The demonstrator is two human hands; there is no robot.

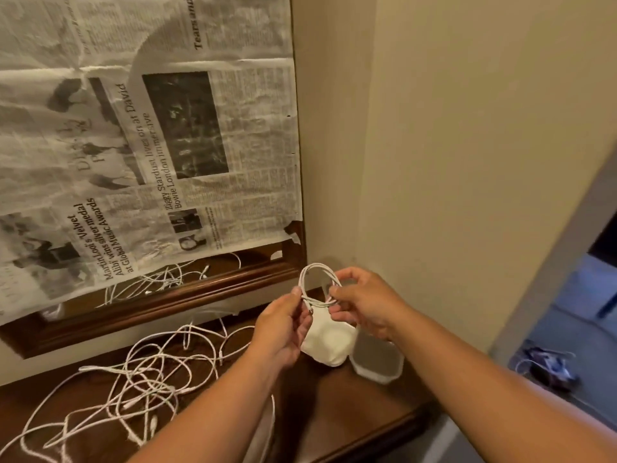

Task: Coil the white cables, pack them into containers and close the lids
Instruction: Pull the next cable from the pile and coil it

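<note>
The coiled cable [319,284] is a small round loop, held up in the air between both hands; the loop stands upright, with its open ring facing the person; the left hand [283,329] pinches the low left side of the loop with thumb and fingers, and a short end with a plug hangs down by those fingers; the right hand [364,302] has its fingers curled round the low right side of the loop, so both hands grasp the same cable; right under the loop, on the table [350,406], sits a white container [329,344], and just beside it, on its right, a clear container [377,362]; I cannot tell which of the two is the box and which is the lid; so the way to go, I think, is straight down; the right hand is nearer to the clear piece, while the white piece lies below and between the two hands; over on the left of the table lie the loose cables [150,372] in a big tangle, well apart from the hands and not yet coiled; behind them is a mirror [200,289] with newspaper [133,128] stuck over it.
</note>
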